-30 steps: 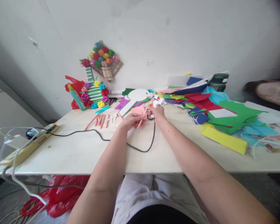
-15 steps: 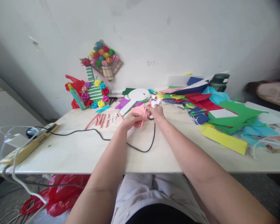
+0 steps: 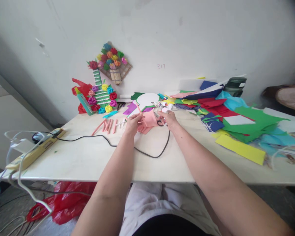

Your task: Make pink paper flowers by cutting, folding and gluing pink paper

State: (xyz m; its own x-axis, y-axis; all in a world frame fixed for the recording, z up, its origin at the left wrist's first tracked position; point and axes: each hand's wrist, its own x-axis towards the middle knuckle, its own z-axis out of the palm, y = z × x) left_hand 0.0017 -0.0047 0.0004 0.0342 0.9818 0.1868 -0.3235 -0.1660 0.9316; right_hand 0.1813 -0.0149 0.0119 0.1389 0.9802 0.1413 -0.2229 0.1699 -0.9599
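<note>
My left hand [image 3: 133, 124] is closed on a thin pink paper strip [image 3: 138, 108], whose end sticks up above the fingers. Beneath and right of those fingers lies folded pink paper [image 3: 149, 118]. My right hand [image 3: 169, 120] is wrapped round a white glue gun [image 3: 170, 107], partly hidden by the fingers. A black loop [image 3: 160, 123] shows beside that hand; whether it is cable or a handle is unclear. Behind the hands lies a white round-headed paper shape [image 3: 147, 99] with a green edge. Several rolled pink strips [image 3: 109, 126] rest left of my left hand.
A black cable [image 3: 152, 157] loops across the table to a power strip [image 3: 36, 149] at left. Coloured sheets [image 3: 250, 123] pile up at right beside a dark cup [image 3: 235, 86]. A glue bottle [image 3: 85, 101] leans near a flower-trimmed guitar shape [image 3: 102, 97].
My hands have moved apart. The left one has shifted left, raising the pink strip upright; the right one, with the glue gun, has drawn slightly right. The view has turned a little.
</note>
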